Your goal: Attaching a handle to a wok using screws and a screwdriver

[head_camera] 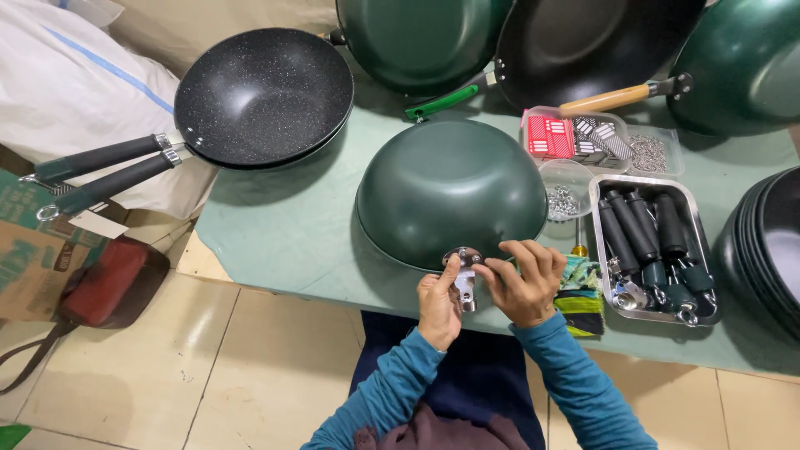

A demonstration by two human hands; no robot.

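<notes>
- Head view, looking down: green wok point(451, 188) lies upside down on the desk point(283, 233), dome up, near rim at the desk's front edge.
- Metal handle bracket point(464, 275) sits at the wok's near rim – round plate w/ screws against the rim, silver socket part hanging down past the desk edge.
- Left hand point(439, 307) is below-left of the bracket; thumb up on the plate's left side, fingers curled round the socket part. Grip narrow, pinched on the bracket.
- Right hand point(525, 279) is just right of the bracket; fingertips touch the plate's right edge & the wok rim. Grip narrow – whether it holds a screw or tool, can't tell.
- So the bracket lies between both grips, touching both, pressed to the rim.
- Right of the hands: steel tray point(702, 218) w/ black-and-green handles lying side by side, metal ends toward the person. A multicoloured cloth point(581, 292) lies between right hand and tray.
- Behind that: round clear dish of small metal parts point(565, 198); clear box point(583, 137) w/ red and grey packets.
- Far left of desk: two black speckled pans point(265, 96) stacked, handles pointing left off the desk.
- Back edge: more woks, one w/ a green handle point(442, 102), one w/ a wooden handle point(606, 99).
- Far right: stack of dark pans point(771, 250).
- Floor, left: red bag point(112, 283) beside a cardboard box.
</notes>
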